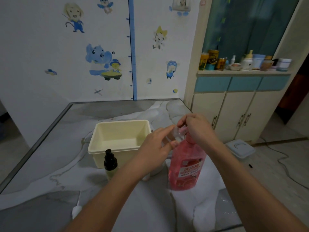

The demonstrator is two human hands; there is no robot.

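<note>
A: Tub (120, 121) left of centre, small bottle (110, 162) just in front of it, both untouched. The action is to their right.

B: Right. Left hand (157, 148) mid-frame, fingers curled narrow round a clear piece (177, 133) at the neck of the pink bottle (185, 166), which stands on the table (50, 148), lower centre-right.

A: And the right hand (199, 129)?

B: Pinching the bottle's very top, thumb and fingertips closed tight. Looks like the opening step, though I can't tell cap from wrap. The next move wants a steady hold below and a pull or twist above.
</note>
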